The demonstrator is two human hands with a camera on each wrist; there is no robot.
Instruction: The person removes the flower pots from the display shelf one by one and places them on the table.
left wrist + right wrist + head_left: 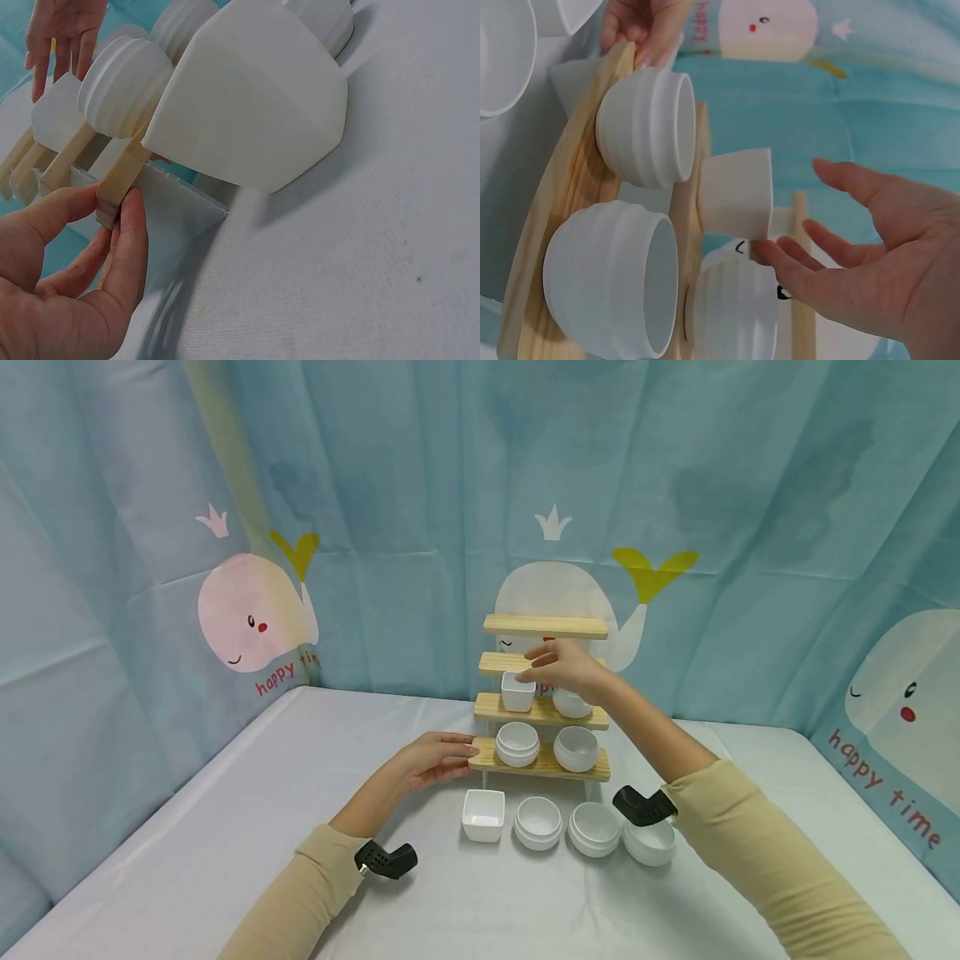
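Observation:
A tiered wooden stand has pale plank shelves, the lowest shelf (542, 771) bearing two round white bowls (517, 745) (577, 749). My left hand (431, 762) pinches the left end of that shelf between thumb and fingers, as the left wrist view shows closely. One level up sit a square white cup (518, 695) and, to its right, a ribbed round bowl (731, 319). My right hand (900, 262) is beside the square cup, its fingers loosely spread and holding nothing. One fingertip is right at the cup's rim. In the head view, this hand partly covers the ribbed bowl.
In front of the stand, a square white bowl (483, 817) and three round bowls (537, 824) stand in a row on the white tablecloth (247, 827). The upper shelves (545, 627) bear no cups. A blue curtain (390, 527) with whale prints hangs behind.

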